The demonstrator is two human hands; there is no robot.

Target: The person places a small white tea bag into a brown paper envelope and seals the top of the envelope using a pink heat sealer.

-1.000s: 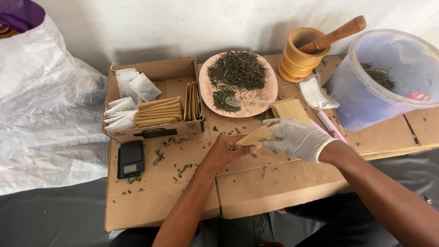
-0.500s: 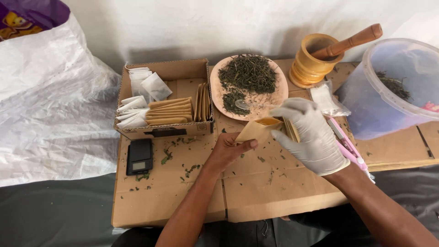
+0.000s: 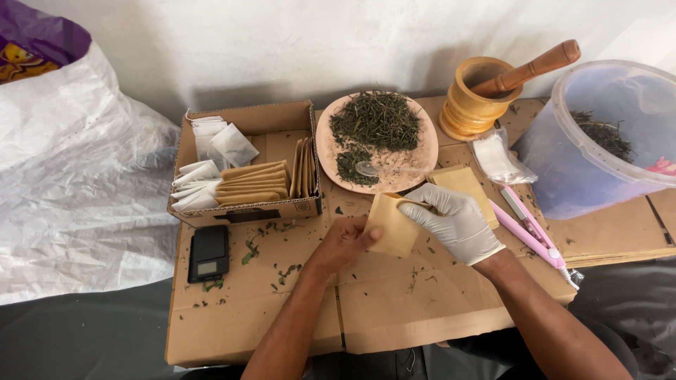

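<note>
Together, both hands (image 3: 345, 243) (image 3: 454, 222) pinched on tan paper pouch (image 3: 391, 224).

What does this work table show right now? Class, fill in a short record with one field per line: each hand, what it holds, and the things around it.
Left hand: bare left hand grips the lower edge of a brown paper pouch
Right hand: gloved right hand pinches the pouch's top edge
Plate: pink plate with dried green leaves and a spoon
Box: cardboard box of brown and white pouches
Scale: small black scale left of the hands
Far right: wooden mortar, clear plastic tub
</note>
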